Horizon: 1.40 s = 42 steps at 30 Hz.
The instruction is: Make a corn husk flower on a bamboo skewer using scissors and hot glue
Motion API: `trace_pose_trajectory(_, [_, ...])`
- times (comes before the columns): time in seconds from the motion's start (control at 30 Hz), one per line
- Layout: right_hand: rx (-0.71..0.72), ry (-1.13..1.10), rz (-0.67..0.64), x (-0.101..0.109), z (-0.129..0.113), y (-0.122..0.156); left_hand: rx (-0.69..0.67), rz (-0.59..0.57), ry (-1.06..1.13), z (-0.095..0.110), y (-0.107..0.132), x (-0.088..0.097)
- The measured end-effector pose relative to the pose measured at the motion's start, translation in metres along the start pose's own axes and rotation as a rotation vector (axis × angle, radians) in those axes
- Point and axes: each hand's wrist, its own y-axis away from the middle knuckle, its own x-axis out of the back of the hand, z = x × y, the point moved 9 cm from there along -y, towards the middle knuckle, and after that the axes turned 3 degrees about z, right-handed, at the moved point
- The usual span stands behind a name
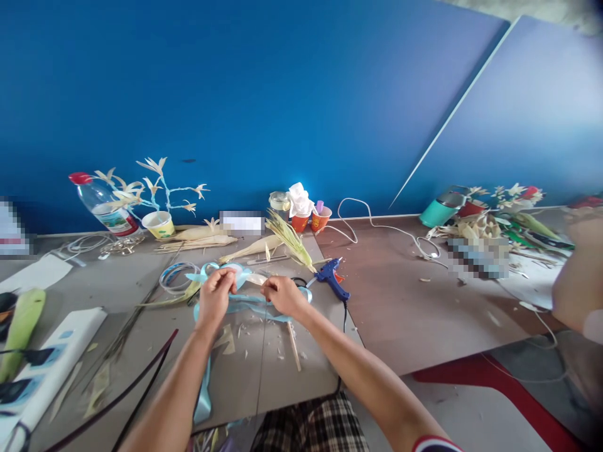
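My left hand and my right hand are both closed in a pinch, holding a small pale strip of dried leaf stretched between them. Under the hands a light blue ribbon lies looped on the grey board, one end trailing toward me. A blue hot glue gun rests just right of my right hand, with black scissor handles beside it. A thin wooden stick lies below my right wrist.
Against the blue wall stand a plastic bottle, a yellow cup with a leaf-flower branch, orange cups and corn husks. A white power strip sits left. Another person's arm and more husk craft pieces are at right.
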Motion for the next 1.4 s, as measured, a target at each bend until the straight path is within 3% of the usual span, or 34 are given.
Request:
trace_pose_trajectory(0.1, [-0.008,0.06,-0.026,-0.003,0.001,0.001,-0.033,-0.109,-0.068,0.004,0.006,-0.015])
trace_pose_trajectory(0.43, [0.07,0.179,-0.042,-0.013,0.005,0.001,-0.131,-0.266,-0.301,-0.003,0.019,-0.036])
trace_pose_trajectory(0.57, [0.098,0.261,-0.049,-0.019,0.006,0.0,-0.219,-0.278,-0.401,0.004,0.022,-0.041])
trace_pose_trajectory(0.8, [0.058,0.424,-0.063,-0.022,0.007,0.0,-0.319,-0.257,-0.38,0.018,0.027,-0.043])
trace_pose_trajectory(1.07, [0.08,0.522,-0.153,-0.015,-0.002,0.001,-0.275,-0.166,-0.293,0.021,0.025,-0.033])
trace_pose_trajectory(1.2, [0.053,0.556,-0.19,-0.004,-0.01,0.004,-0.117,-0.002,-0.201,0.008,0.014,-0.01])
trace_pose_trajectory(1.3, [0.018,0.553,-0.219,0.004,-0.015,0.004,-0.063,0.143,-0.106,0.003,0.009,0.007])
trace_pose_trajectory(1.4, [0.016,0.488,-0.165,0.019,-0.021,0.0,-0.058,0.188,-0.023,0.006,0.01,0.013])
